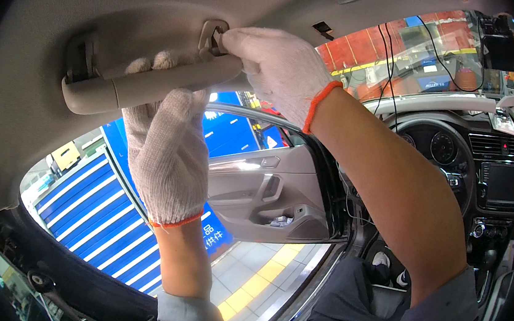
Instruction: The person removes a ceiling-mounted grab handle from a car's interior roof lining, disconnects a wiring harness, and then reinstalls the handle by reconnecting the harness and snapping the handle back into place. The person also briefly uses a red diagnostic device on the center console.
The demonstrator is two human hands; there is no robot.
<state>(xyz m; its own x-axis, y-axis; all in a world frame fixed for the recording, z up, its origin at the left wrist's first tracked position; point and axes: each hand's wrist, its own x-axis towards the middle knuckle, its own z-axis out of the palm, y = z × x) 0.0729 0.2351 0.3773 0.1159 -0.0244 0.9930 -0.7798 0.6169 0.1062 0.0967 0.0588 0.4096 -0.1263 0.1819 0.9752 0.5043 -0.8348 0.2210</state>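
A beige grab handle [152, 88] hangs below the car's headlining. My left hand [171, 152], in a white knit glove with an orange cuff, is closed around it from below; some fingertips show above the bar. My right hand [284, 70], gloved the same way, is closed at the handle's far mount, its fingertips against a small raised cover [212, 34]. Whatever those fingertips pinch is hidden. At the near mount, a dark recess [81, 60] shows beside the bar.
An open car door [266, 189] stands beyond my arms. The steering wheel [440, 153] and dashboard screen [505, 183] are at the right. Black cables [390, 62] hang by the windshield. A blue cabinet with white stripes [103, 214] stands outside. A seat-belt strap and pillar trim [65, 284] lie lower left.
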